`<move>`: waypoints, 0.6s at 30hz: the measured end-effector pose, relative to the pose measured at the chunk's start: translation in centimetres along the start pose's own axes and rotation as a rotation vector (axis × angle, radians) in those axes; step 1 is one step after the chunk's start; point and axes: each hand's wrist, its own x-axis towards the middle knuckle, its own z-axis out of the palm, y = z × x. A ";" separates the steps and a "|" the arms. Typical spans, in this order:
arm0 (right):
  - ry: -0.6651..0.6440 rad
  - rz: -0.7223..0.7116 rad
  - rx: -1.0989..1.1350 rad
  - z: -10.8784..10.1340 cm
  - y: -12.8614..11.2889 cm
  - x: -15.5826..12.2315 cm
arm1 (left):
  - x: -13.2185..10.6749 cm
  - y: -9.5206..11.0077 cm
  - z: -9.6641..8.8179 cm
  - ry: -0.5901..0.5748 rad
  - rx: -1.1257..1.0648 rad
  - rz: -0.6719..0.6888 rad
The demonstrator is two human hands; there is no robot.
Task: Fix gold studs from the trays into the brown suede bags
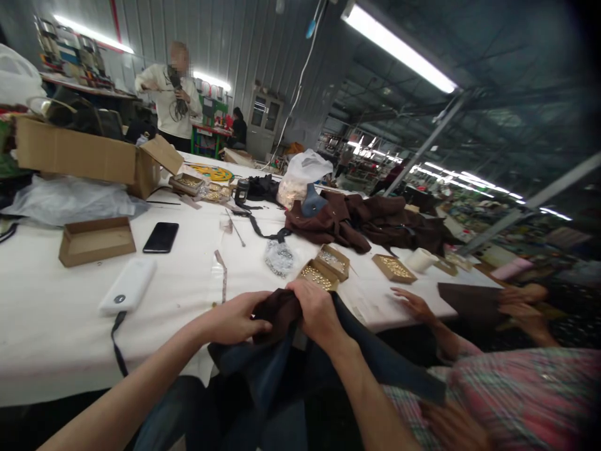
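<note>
A dark brown piece of cloth (278, 315), joined or bunched with dark blue fabric (270, 369), is held up at the table's front edge. My left hand (237, 321) is closed on its left side, thumb in front and fingers partly hidden behind. On its right side my right hand (315, 310) grips the bunched upper edge, its fingertips largely out of sight. The blue fabric hangs below both hands toward my lap. Just beyond my right hand stand a small box of gold-coloured studs (317, 275) and a box of silver-coloured pieces (334, 260).
On the white table (188, 313) lie a phone (161, 238), a white power bank (128, 287) and a shallow cardboard box (97, 241). Brown garments (328, 219) are heaped farther back. At right, a co-worker's hand (416, 305) reaches over the table; another person handles brown cloth (469, 305).
</note>
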 end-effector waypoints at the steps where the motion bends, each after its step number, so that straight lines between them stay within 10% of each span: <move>1: 0.027 -0.017 0.018 -0.7 -0.2 -0.4 | -0.3 0.8 0.9 0.075 0.067 0.032; 11: 0.327 -0.146 0.155 -4.5 -4.9 -6.7 | -5.7 2.8 6.8 0.172 0.502 0.328; 18: 0.436 -0.111 0.132 -3.9 -7.1 -9.6 | -5.6 3.3 10.2 0.532 0.652 0.427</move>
